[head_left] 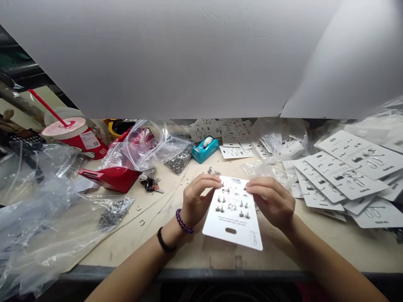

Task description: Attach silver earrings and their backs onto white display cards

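Worktop (116,247): pale surface is running beneath left hand (198,195) and right hand (277,203), dark front edge (201,275) showing between the forearms.
Overhead: white panel (201,58) is spanning the space above and beyond both hands.
Card: white card (231,224) is tilting between the hands, bearing small metal studs (247,215).
Grip: both hands are pinching its far side edges.
Left of hands: clear plastic bags (44,239) and red cup (80,138) are crowding the surface.
Beyond hands: teal tape dispenser (205,150) is sitting near a stud-filled bag (179,160).
Right of hands: printed cards (343,178) are overlapping.
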The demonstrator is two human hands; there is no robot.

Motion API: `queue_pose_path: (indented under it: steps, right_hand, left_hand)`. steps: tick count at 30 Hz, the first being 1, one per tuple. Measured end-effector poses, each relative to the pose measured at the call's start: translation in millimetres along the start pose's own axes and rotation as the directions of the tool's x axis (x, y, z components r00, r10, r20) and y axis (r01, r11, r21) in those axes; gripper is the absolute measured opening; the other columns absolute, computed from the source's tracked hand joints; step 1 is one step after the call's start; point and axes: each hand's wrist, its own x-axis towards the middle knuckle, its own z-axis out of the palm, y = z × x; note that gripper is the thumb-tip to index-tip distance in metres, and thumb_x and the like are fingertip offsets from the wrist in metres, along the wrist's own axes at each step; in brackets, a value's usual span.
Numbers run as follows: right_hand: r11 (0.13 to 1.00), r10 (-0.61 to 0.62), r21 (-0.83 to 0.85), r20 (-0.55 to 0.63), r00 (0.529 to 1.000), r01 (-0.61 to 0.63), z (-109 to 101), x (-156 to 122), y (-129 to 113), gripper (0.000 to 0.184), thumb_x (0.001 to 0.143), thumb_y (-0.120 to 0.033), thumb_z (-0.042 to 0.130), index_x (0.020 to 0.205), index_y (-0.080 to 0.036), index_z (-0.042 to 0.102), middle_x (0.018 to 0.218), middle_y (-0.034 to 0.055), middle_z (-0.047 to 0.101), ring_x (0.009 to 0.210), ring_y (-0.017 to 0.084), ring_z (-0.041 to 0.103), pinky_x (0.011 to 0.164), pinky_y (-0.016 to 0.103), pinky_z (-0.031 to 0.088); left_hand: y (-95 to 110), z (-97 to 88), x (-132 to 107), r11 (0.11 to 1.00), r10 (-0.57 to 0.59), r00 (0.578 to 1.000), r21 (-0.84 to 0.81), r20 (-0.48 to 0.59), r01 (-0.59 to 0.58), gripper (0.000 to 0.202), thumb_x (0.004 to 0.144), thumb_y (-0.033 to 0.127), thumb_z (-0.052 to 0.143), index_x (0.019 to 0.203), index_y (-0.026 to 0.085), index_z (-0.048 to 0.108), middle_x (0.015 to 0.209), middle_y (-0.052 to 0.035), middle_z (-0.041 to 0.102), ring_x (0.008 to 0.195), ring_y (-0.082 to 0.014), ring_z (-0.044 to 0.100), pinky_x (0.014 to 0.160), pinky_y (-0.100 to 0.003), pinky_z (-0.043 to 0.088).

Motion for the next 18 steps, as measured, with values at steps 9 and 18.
queue_pose_path:
  steps: [9,18]
  right_hand:
    - [0.981,0.172,0.09,-0.004,0.985,-0.171,-7.1,0.3,3.4,0.019,0.079,-0.014,0.053,0.093,-0.027,0.059,0.077,0.0021,0.065,0.069,0.016,0.062,0.059,0.032,0.052]
    - [0.758,0.231,-0.4,-0.575,0.785,-0.515,-142.5,3.9,44.5,0.026,0.087,-0.031,0.044,0.108,-0.034,0.059,0.1,0.0046,0.06,0.1,0.028,0.054,0.083,0.041,0.042]
  left_hand:
    - [-1.1,3.3,-0.4,0.999,-0.021,0.999,-0.045,-0.039,0.019,0.018,0.074,0.019,0.061,0.091,0.021,0.06,0.087,-0.0052,0.062,0.083,-0.0178,0.057,0.075,-0.03,0.046]
    - [3.0,5.1,-0.3,0.998,0.015,0.994,0.062,0.105,-0.021,0.018,0.078,0.008,0.049,0.089,0.02,0.055,0.083,-0.0039,0.058,0.08,-0.0152,0.055,0.071,-0.028,0.046]
